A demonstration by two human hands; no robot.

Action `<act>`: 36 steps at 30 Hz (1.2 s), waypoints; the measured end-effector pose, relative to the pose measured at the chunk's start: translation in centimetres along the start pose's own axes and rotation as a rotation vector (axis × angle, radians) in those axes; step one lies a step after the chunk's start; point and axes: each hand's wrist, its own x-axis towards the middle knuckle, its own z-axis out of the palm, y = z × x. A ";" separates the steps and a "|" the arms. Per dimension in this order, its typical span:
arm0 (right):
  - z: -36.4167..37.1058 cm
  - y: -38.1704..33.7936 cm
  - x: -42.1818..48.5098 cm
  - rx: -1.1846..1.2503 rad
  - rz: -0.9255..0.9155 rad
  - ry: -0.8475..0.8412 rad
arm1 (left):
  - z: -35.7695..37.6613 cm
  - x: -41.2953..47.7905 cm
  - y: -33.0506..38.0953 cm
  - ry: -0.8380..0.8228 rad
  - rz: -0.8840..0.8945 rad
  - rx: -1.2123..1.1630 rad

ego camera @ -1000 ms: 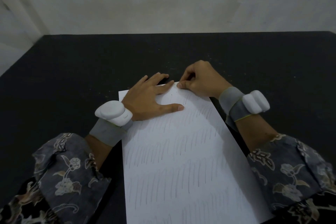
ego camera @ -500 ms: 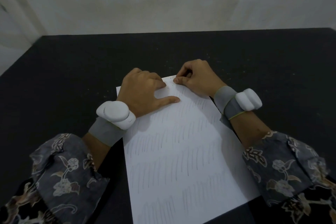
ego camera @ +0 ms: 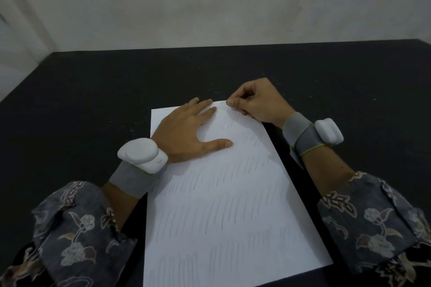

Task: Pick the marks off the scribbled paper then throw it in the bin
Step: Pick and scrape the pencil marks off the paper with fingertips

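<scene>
Single head-worn wide-angle view, looking forward and steeply down from the person's own position. The black bench (ego camera: 93, 100) fills the middle and lower frame at close range, both forearms entering from the bottom corners; a pale wall (ego camera: 210, 2) closes the far side beyond the bench edge

Setting: a plain indoor room, type not determinable beyond a bare work or recording station. Evidence: a black table (ego camera: 93, 105) with a matte, lightly speckled top extends beyond the fingers (ego camera: 205, 103) to a bare, off-white plastered wall (ego camera: 210, 7), scuffed and unadorned. White sensor units strapped on grey bands at both wrists (ego camera: 142, 155) suggest a recording setup rather than ordinary household use.
</scene>
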 end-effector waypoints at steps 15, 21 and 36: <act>0.9 -0.6 0.2 -0.263 -0.062 -0.029 | 0.2 0.0 0.0 -0.021 0.011 -0.070; 1.8 -0.3 0.4 -0.279 -0.039 0.139 | 0.2 0.3 -0.2 -0.038 -0.008 -0.052; 1.6 -0.6 0.3 -0.325 -0.075 0.064 | 0.4 0.6 -0.6 -0.025 0.007 -0.037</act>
